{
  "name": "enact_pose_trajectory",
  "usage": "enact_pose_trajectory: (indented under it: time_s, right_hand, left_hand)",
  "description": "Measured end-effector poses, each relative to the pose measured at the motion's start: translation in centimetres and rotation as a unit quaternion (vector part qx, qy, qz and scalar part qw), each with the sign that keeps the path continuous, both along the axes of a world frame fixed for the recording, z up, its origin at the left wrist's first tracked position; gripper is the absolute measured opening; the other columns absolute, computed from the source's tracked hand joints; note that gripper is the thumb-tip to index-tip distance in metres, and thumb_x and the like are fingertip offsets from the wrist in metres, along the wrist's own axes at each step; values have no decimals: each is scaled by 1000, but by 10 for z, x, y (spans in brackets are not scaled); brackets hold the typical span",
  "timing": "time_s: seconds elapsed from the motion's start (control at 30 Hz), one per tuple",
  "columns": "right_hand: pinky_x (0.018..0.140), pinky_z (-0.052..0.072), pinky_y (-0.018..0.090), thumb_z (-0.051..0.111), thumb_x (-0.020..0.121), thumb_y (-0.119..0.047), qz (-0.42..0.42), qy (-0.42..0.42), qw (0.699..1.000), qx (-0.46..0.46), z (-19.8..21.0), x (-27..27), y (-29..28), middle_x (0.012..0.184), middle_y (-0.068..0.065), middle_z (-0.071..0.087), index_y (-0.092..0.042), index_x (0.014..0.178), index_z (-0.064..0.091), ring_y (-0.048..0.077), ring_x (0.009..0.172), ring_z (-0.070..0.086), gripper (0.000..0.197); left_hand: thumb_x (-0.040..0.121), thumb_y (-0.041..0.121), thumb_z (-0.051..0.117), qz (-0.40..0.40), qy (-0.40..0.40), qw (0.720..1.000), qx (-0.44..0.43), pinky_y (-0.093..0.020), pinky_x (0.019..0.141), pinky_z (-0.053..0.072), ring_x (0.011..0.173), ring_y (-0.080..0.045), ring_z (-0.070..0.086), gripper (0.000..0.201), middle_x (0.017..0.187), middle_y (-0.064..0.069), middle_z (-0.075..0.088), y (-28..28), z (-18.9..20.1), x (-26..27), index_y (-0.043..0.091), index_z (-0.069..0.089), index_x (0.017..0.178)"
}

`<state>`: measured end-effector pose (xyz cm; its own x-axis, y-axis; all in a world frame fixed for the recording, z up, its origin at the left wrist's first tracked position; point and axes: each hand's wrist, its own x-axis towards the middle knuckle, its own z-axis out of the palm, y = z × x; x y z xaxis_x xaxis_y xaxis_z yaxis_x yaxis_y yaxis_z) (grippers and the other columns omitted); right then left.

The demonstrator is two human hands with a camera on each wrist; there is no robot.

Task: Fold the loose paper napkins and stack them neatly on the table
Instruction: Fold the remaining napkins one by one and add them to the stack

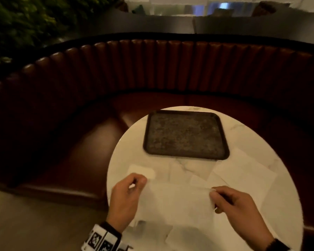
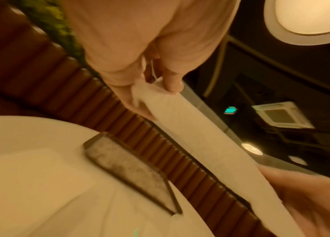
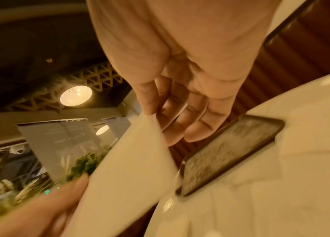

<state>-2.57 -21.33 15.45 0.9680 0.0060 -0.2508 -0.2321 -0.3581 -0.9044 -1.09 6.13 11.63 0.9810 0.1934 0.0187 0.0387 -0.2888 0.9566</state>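
Nearest the camera, both hands hold one paper napkin (image 1: 174,201) stretched above the near edge of the round marble worktop (image 1: 123,147). The left hand (image 1: 124,198) pinches the napkin's left top corner between thumb and fingertips; the right hand (image 1: 234,209) pinches the right top corner the same way, and the right wrist view shows the sheet caught between thumb and curled fingers (image 3: 180,115). The sheet hangs slack between them, its lower edge down near the worktop.

The step in hand looks like the first fold of this napkin. To do it well, I would keep the top edge taut and level, lay the lower edge on the worktop, bring the pinched corners down to meet the lower corners squarely, then press the crease flat with straight fingers before letting go. Thin tissue like this probably skews or tears if one hand pulls harder.

Just beyond, more loose napkins (image 1: 243,174) lie flat and overlapping on the right of the worktop, and others lie under the held sheet. A small folded piece (image 1: 143,171) lies just past the left hand, likely the start of the stack. Farther on sits a dark speckled tray (image 1: 186,135), and behind it a curved brown leather booth seat (image 1: 170,66).
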Motion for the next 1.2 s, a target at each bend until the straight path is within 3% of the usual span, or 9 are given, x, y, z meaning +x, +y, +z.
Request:
enact_pose_trajectory:
  time_s: [0.17, 0.27, 0.37, 0.47, 0.63, 0.7, 0.87, 1.03, 1.2]
  right_hand:
    - [66, 49, 32, 62, 90, -21, 174, -30, 978, -107, -25, 81, 61, 70, -1, 67, -15, 75, 68, 8, 64, 58, 17]
    - [66, 41, 29, 60, 92, -23, 316, -38, 928, -195, -47, 135, 118, 65, -7, 55, -13, 73, 61, 9, 64, 51, 21]
    - [74, 41, 30, 56, 93, -23, 419, -44, 865, -274, -75, 175, 175, 81, 4, 62, -13, 83, 62, 21, 81, 58, 16]
    - [78, 40, 29, 50, 96, -23, 459, -43, 812, -358, -104, 195, 211, 106, 14, 65, -6, 101, 63, 32, 100, 60, 22]
    - [80, 48, 35, 46, 97, -25, 455, -52, 776, -433, -141, 199, 231, 108, 13, 62, -11, 107, 59, 33, 96, 60, 22]
    - [79, 47, 36, 45, 96, -25, 452, -65, 765, -454, -152, 193, 231, 111, 13, 60, -11, 109, 57, 33, 99, 59, 22]
    - [85, 45, 42, 45, 97, -26, 428, -96, 793, -422, -158, 179, 223, 116, 11, 51, -13, 118, 48, 34, 104, 55, 25]
    - [84, 46, 33, 57, 91, -26, 299, -111, 909, -267, -122, 152, 151, 109, 3, 55, -15, 114, 54, 15, 87, 51, 25]
    - [73, 47, 24, 66, 86, -13, 38, -72, 972, -220, -95, 79, -3, 85, 0, 65, -17, 94, 62, 18, 73, 60, 9]
  left_hand:
    - [87, 9, 68, 120, 177, 973, -89, -38, 50, 54, 48, -17, 58, 18, 64, -1, 64, 27, -59, -65, 16, 68, 70]
    - [89, 16, 67, 178, 212, 960, -52, -36, 53, 54, 47, -18, 61, 13, 60, -8, 68, 43, -78, -76, 17, 67, 75]
    - [90, 25, 64, 209, 223, 952, -13, -35, 61, 54, 51, -11, 62, 15, 58, -2, 68, 55, -98, -73, 23, 66, 76]
    - [92, 29, 61, 217, 231, 948, 34, -28, 63, 50, 64, -14, 64, 19, 62, 2, 66, 60, -114, -61, 24, 63, 74]
    - [92, 34, 59, 194, 271, 931, 146, -21, 57, 37, 66, -9, 54, 22, 70, 4, 62, 72, -135, -44, 21, 58, 75]
    - [91, 37, 60, 175, 297, 922, 176, -24, 58, 41, 65, -11, 55, 24, 69, 4, 62, 77, -145, -44, 22, 56, 72]
    - [88, 41, 61, 166, 317, 906, 225, -34, 71, 50, 78, -19, 57, 24, 81, 1, 62, 85, -154, -41, 21, 54, 77]
    - [86, 35, 65, 164, 243, 917, 270, -35, 82, 46, 96, -16, 42, 24, 104, 1, 46, 60, -125, -39, 20, 48, 93]
    - [89, 47, 57, -55, 159, 932, 322, -34, 88, 43, 98, -17, 46, 28, 105, 3, 51, -21, -116, -48, 24, 57, 104]
